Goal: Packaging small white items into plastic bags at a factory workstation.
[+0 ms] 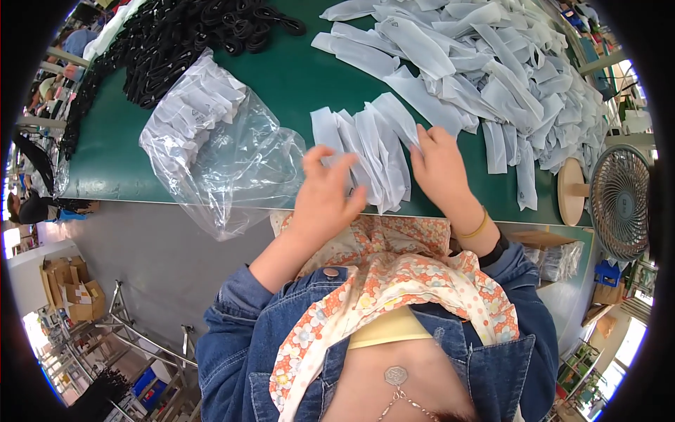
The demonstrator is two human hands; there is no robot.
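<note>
left hand (pixel 325 195) splayed (empty) — right hand (pixel 441 167) in fingertip pinch on pale packet (pixel 395 118)

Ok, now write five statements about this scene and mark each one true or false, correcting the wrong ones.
1. The left hand is clenched in a fist. False: its fingers are spread.
2. The right hand touches the small row of pale packets. True.
3. The clear plastic bag is empty. False: there are bagged packets inside it.
4. The black looped bundles lie to the left of the large pale heap. True.
5. The round fan is on the picture's left side. False: it is on the right.
</note>
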